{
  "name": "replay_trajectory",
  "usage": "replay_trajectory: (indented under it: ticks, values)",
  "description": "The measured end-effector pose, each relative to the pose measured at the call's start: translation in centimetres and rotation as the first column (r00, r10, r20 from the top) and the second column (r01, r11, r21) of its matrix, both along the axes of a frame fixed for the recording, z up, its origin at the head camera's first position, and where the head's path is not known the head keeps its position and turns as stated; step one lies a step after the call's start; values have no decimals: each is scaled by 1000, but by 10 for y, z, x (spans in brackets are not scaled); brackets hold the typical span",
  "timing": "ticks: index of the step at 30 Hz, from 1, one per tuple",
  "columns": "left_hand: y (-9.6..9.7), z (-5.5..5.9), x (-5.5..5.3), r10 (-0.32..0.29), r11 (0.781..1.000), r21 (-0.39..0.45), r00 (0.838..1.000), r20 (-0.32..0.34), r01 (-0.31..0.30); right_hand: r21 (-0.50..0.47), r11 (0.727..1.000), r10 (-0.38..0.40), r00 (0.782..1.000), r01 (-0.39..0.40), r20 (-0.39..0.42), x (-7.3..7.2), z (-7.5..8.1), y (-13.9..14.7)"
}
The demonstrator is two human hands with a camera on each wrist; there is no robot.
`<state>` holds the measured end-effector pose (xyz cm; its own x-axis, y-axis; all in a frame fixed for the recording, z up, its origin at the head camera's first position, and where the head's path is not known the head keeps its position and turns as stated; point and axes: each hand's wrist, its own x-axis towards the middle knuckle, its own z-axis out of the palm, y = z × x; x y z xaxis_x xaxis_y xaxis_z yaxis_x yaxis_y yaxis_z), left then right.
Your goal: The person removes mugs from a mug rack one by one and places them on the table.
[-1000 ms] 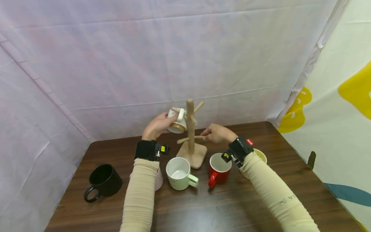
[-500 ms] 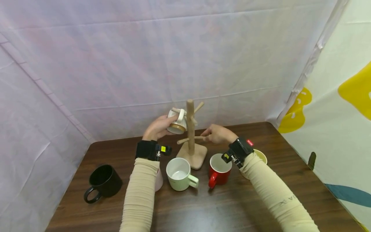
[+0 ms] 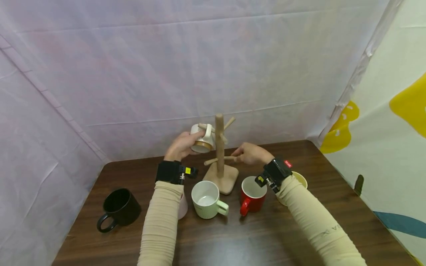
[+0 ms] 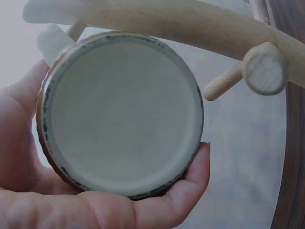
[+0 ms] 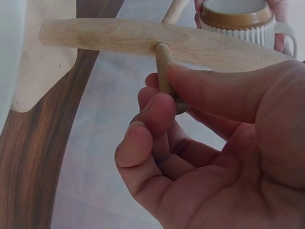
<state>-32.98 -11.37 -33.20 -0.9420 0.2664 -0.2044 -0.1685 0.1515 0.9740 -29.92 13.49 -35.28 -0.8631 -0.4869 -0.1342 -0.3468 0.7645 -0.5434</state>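
Note:
My left hand (image 3: 182, 146) grips a white ribbed mug (image 3: 198, 133) with a brown band near its base, tilted on its side. Its round base (image 4: 126, 114) faces the left wrist camera. The mug is at an upper left peg of a wooden mug tree (image 3: 219, 147); that peg's tip shows past the handle (image 3: 208, 132), seemingly through its loop. On the other side, my right hand (image 3: 252, 153) pinches a lower peg (image 5: 164, 71) of the tree between thumb and fingers. The mug's far side is hidden.
On the brown table (image 3: 219, 244) stand a black mug (image 3: 121, 208) at left, a pale green mug (image 3: 206, 201) and a red mug (image 3: 253, 195) in front of the tree. The sleeves partly hide a pink mug (image 3: 182, 207) and a yellow one (image 3: 299, 179). Cloth hangs behind.
The white mug has shifted very slightly left relative to the tree, still held by my left hand. My right hand keeps its hold on the lower peg.

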Motion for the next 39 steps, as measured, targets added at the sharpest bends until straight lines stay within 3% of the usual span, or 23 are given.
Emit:
replay_trajectory:
  ticks: [12,24,30,39]
  values:
    - [0,3,-1,54,995,85,998,-12,-53,4,1000,11,1000,-11,-24,1,3,2]
    - [-8,7,-1,101,994,36,995,-1,-101,-11,1000,-8,1000,7,-15,-2,-1,-2]
    - [-17,10,-3,110,994,23,994,8,-110,-5,1000,15,999,-16,-36,-2,0,-5]
    - [-37,14,1,128,992,-9,992,2,-128,-11,1000,6,1000,-6,1,-1,-2,-14]
